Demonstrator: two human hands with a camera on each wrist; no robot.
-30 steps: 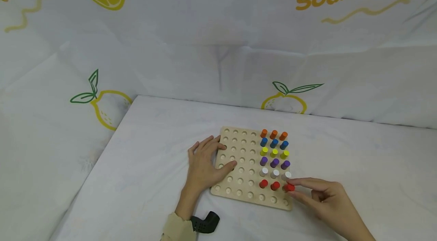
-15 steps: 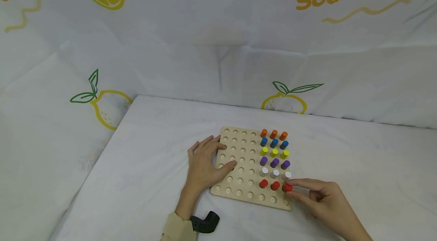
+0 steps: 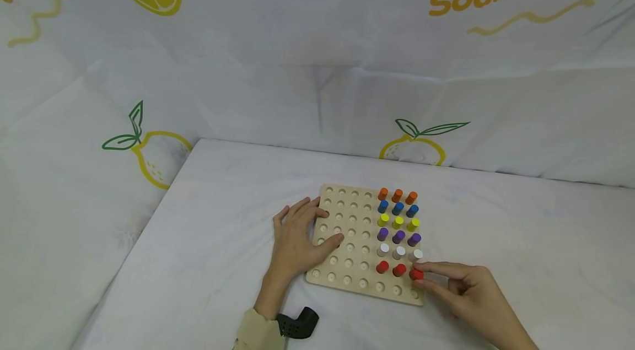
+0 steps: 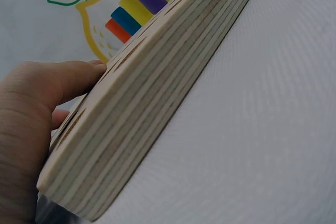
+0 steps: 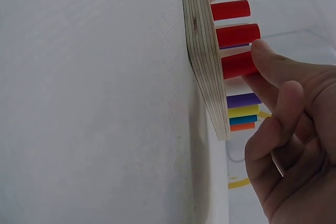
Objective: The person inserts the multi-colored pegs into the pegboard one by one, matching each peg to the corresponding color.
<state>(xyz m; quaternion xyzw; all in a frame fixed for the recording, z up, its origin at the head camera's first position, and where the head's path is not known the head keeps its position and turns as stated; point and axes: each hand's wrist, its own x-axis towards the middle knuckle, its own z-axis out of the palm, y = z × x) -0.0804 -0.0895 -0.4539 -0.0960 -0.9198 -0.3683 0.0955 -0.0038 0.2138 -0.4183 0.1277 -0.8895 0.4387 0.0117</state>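
Note:
A square wooden pegboard (image 3: pixel 347 273) lies flat on the white-covered table. My right hand (image 3: pixel 466 286) pinches the rightmost red peg (image 5: pixel 239 64) between thumb and index finger. That peg stands upright at its hole, at the right end of a row with two other red pegs (image 3: pixel 399 270). My left hand (image 3: pixel 297 240) rests on the board's left side, thumb and index fingertip on its top face, fingers relaxed. Behind the red row stand rows of white pegs (image 3: pixel 399 252), purple pegs (image 3: pixel 399 237), yellow pegs (image 3: pixel 398 222), blue pegs (image 3: pixel 398 208) and orange pegs (image 3: pixel 397 195).
Bare holes fill the board's left part and its front row. A black angled object (image 3: pixel 300 323) sits beside the left wrist, by a beige sleeve (image 3: pixel 259 330). A white cloth backdrop printed with lemons (image 3: pixel 412 149) hangs behind the table.
The right hand has moved slightly left with the red peg, which has gone from tilted to more upright in line with its row. The left hand and board have stayed put.

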